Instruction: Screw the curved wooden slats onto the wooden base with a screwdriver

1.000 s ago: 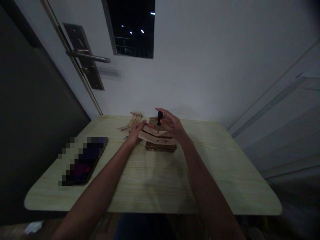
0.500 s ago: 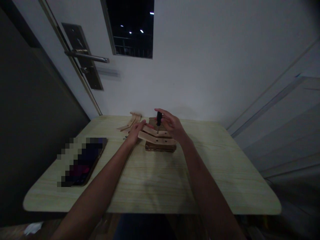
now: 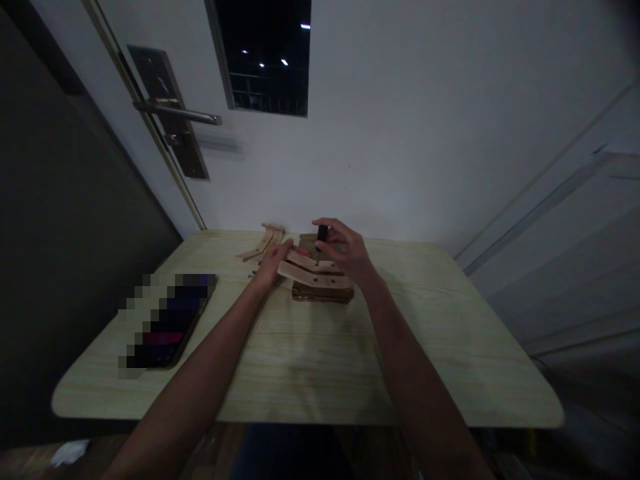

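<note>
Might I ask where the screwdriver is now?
In the head view, the screwdriver is near centre, in the right hand, its tip at the farther wooden strip.

Two hands (image 3: 271, 267) (image 3: 351, 256), one screwdriver (image 3: 322, 233)

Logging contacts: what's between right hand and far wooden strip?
Head view: a black-handled tool in the right hand, shaft pointing down at that strip.

Your right hand (image 3: 350, 252) holds a screwdriver (image 3: 322, 233), tip down, at wood strips (image 3: 299, 273); your left hand (image 3: 271, 264) touches them.
</note>
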